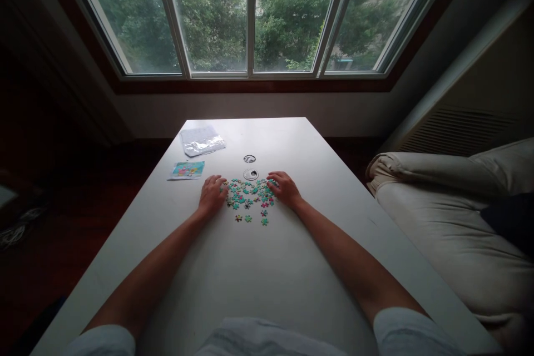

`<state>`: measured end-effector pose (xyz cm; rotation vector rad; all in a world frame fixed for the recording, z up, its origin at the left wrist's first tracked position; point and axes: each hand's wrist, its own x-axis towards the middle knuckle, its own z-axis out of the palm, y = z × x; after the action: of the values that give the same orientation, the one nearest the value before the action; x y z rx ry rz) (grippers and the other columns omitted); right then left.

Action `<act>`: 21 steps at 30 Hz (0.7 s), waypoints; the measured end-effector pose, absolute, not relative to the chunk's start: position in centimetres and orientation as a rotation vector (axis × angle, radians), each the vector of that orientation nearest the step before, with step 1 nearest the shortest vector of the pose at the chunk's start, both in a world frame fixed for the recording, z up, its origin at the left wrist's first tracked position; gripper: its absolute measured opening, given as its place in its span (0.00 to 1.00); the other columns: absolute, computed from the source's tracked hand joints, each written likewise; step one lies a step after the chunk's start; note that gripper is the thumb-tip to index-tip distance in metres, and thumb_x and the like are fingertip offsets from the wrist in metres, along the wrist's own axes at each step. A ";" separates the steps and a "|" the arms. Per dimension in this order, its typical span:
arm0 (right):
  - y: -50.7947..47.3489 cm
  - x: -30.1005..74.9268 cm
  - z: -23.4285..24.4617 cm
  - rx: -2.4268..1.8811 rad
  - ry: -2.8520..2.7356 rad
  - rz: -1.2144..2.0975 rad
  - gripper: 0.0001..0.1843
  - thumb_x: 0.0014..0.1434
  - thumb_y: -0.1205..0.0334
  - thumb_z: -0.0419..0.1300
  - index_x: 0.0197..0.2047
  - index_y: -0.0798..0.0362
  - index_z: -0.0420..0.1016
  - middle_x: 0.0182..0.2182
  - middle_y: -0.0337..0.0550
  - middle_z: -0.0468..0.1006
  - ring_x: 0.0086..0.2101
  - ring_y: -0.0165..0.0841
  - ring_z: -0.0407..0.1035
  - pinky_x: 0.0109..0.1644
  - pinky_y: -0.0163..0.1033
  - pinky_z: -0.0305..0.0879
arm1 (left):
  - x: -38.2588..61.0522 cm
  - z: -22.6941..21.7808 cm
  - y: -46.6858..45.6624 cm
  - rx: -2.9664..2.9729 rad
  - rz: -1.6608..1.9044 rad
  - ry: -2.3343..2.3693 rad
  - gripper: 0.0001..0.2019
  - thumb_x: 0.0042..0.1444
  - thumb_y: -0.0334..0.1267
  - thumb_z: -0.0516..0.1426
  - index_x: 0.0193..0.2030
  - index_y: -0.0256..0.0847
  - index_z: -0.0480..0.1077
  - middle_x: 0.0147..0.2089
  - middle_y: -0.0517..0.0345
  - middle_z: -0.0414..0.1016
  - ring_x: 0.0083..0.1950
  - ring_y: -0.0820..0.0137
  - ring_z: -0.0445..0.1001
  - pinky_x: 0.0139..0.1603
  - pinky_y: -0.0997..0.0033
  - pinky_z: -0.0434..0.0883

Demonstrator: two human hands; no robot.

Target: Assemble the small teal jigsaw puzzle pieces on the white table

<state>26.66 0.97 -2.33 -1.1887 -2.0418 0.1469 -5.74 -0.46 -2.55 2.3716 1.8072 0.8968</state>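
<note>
Many small jigsaw puzzle pieces (239,198), mostly green and teal with some pink and yellow, lie spread on the white table (250,272). At the left edge of the spread rests my left hand (213,193), its fingers loosely curved and apart against the outer pieces. My right hand (284,187) sits at the right edge, fingers bent over the pieces there. Neither hand lifts anything that I can see. A few pieces, among them a green one (265,222), lie apart on the near side.
Behind the pieces are two round fittings (251,174) in the tabletop. A colourful picture card (187,170) and a clear plastic bag (202,141) lie at the back left. A beige sofa (442,222) stands to the right; a window (250,22) is beyond the table.
</note>
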 end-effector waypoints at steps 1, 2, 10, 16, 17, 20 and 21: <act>1.0 26.6 -2.4 -1.204 -2.030 0.141 0.11 0.65 0.57 0.59 0.47 0.48 0.80 0.51 0.47 0.79 0.53 0.41 0.70 0.60 0.51 0.66 | -5.8 -2.6 -0.4 2.345 0.917 1.817 0.15 0.64 0.41 0.54 0.54 0.42 0.75 0.63 0.49 0.71 0.67 0.55 0.63 0.71 0.51 0.60; 1.0 26.6 -2.4 -1.224 -2.015 0.136 0.11 0.65 0.57 0.59 0.47 0.48 0.80 0.50 0.47 0.79 0.53 0.41 0.70 0.60 0.50 0.66 | -5.9 -2.6 -0.3 2.323 0.934 1.820 0.15 0.64 0.41 0.54 0.53 0.42 0.75 0.62 0.49 0.72 0.67 0.56 0.63 0.71 0.52 0.60; -0.5 26.2 -2.9 -1.347 -1.847 0.116 0.10 0.64 0.58 0.58 0.45 0.49 0.79 0.48 0.49 0.79 0.50 0.43 0.71 0.59 0.52 0.68 | -6.2 -2.5 -0.5 2.218 1.010 1.876 0.15 0.62 0.36 0.51 0.51 0.44 0.76 0.55 0.51 0.77 0.60 0.57 0.70 0.66 0.52 0.65; -1.5 26.3 -3.2 -1.344 -1.839 0.140 0.11 0.64 0.58 0.57 0.46 0.48 0.79 0.50 0.48 0.79 0.52 0.43 0.70 0.60 0.52 0.67 | -6.4 -2.2 -1.0 2.176 1.020 1.857 0.15 0.63 0.37 0.51 0.51 0.44 0.76 0.53 0.52 0.78 0.58 0.57 0.72 0.63 0.52 0.68; -1.5 26.4 -3.2 -1.343 -1.833 0.149 0.11 0.64 0.58 0.58 0.46 0.48 0.79 0.50 0.48 0.79 0.52 0.43 0.71 0.60 0.52 0.67 | -6.3 -2.1 -1.1 2.178 1.014 1.848 0.15 0.62 0.37 0.51 0.51 0.44 0.76 0.53 0.51 0.78 0.57 0.57 0.72 0.63 0.51 0.68; -1.1 26.7 -3.2 -1.349 -1.825 0.196 0.10 0.63 0.58 0.59 0.45 0.48 0.79 0.49 0.47 0.79 0.51 0.43 0.71 0.60 0.52 0.67 | -6.0 -1.9 -1.2 2.205 0.979 1.812 0.14 0.62 0.39 0.53 0.50 0.45 0.76 0.53 0.52 0.78 0.57 0.57 0.72 0.62 0.52 0.68; -1.0 26.7 -3.2 -1.354 -1.828 0.210 0.10 0.62 0.58 0.59 0.45 0.48 0.79 0.49 0.47 0.79 0.51 0.43 0.71 0.60 0.52 0.67 | -5.9 -1.9 -1.2 2.219 0.963 1.799 0.13 0.62 0.39 0.53 0.50 0.45 0.76 0.54 0.53 0.78 0.57 0.58 0.72 0.63 0.53 0.68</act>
<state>26.74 -1.03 -3.24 -1.3543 -1.8281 0.2100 -5.85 -1.19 -1.89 2.2190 1.7988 0.9632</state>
